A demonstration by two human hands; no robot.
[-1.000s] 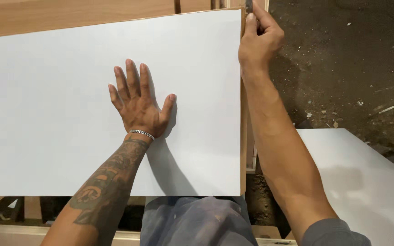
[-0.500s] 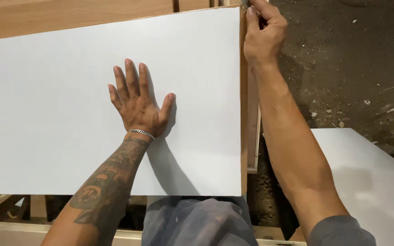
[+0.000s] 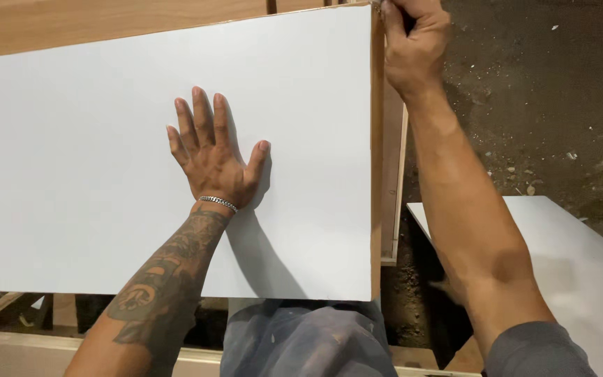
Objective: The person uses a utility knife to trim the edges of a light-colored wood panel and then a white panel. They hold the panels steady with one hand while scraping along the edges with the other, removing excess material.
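head view: the right hand [image 3: 413, 45] sits at 1 o'clock, clenched at the far right corner of the panel [image 3: 92, 174]. the top of the frame cuts off its knuckles, and whatever it pinches is hidden inside the fist, so it cannot be told what it grips or whether it grips anything but the corner. the left hand [image 3: 212, 155] lies near the middle of the frame, released, palm flat and fingers spread on the white face of the panel, fingers pointing to 12 o'clock. a bracelet [image 3: 218, 203] circles its wrist, and the tattooed forearm runs down to 7 o'clock, where the frame cuts it off.

the panel fills the left and centre of the view. its long axis runs from 9 o'clock to 3 o'clock, tilted a little so the right end sits higher. its left end passes out of frame. a wood-coloured edge strip [image 3: 377, 153] runs along its right side, from 12 toward 6 o'clock. what bears the panel is mostly hidden beneath it; only bits of a wooden frame [image 3: 392, 195] show just right of the strip and along the bottom. a brown board [image 3: 71, 24] lies beyond the far edge at 11 o'clock.

a second white panel [image 3: 581, 258] lies at 4 o'clock, cut off by the right edge. the dirt floor [image 3: 539, 105] at 2 o'clock is strewn with small chips, too small to make out. the person's trousers [image 3: 308, 338] show at 6 o'clock.
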